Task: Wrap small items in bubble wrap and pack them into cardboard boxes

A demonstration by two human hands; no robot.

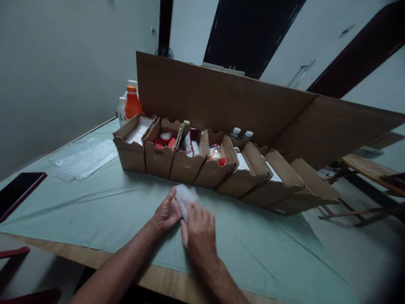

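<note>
A small bundle of bubble wrap point(185, 197) is held between my two hands above the cloth-covered table point(126, 207). My left hand point(168, 211) grips its left side, thumb up along the edge. Over its lower right side my right hand point(200, 230) is closed, the fingers slightly blurred. Whatever the wrap may contain cannot be made out. Just beyond the hands stands a row of cardboard bins point(186, 169); the leftmost holds folded bubble wrap point(139, 130), others red packets point(164, 141) and white items point(242, 161).
Flat bubble wrap sheets point(85, 158) lie at the left, near a dark phone point(20, 192). An orange bottle point(132, 103) and white bottles stand behind the bins. A tall cardboard panel point(221, 97) rises at the back. A wooden chair point(370, 169) is on the right.
</note>
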